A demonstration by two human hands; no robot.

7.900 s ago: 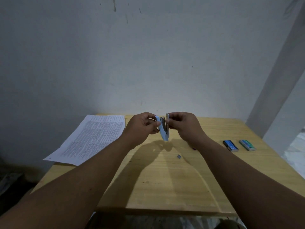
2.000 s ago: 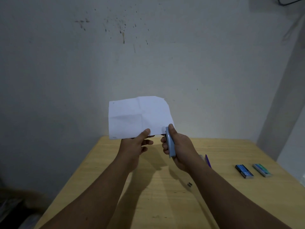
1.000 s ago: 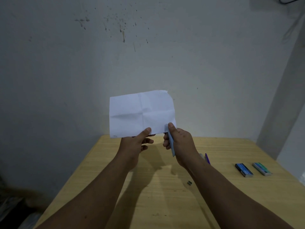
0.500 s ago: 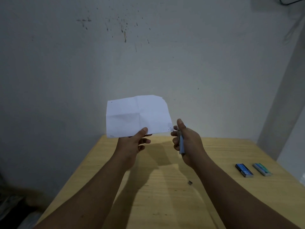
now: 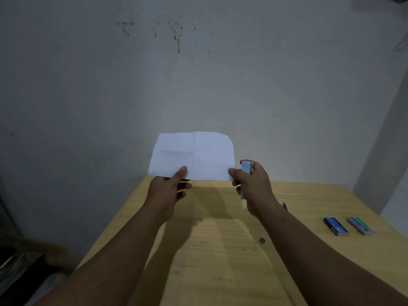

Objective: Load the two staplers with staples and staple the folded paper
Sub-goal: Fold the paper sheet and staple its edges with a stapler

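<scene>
Pale wooden table (image 5: 220, 272), matt, fine straight grain. White paper sheet (image 5: 194, 156), matt, creased into quarters. Light blue stapler (image 5: 245, 173), smooth plastic. Near right edge, two staple boxes (image 5: 335, 226) (image 5: 360, 225), slightly glossy card. Painted wall (image 5: 198, 85), matt, speckled.

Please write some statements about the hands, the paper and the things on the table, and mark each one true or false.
1. The left hand holds the folded paper by its lower edge. True.
2. The right hand is empty. False: it grips a light blue stapler.
3. The paper lies flat on the wooden table. False: it is held up above it.
4. Two small staple boxes lie side by side at the table's right. True.
</scene>
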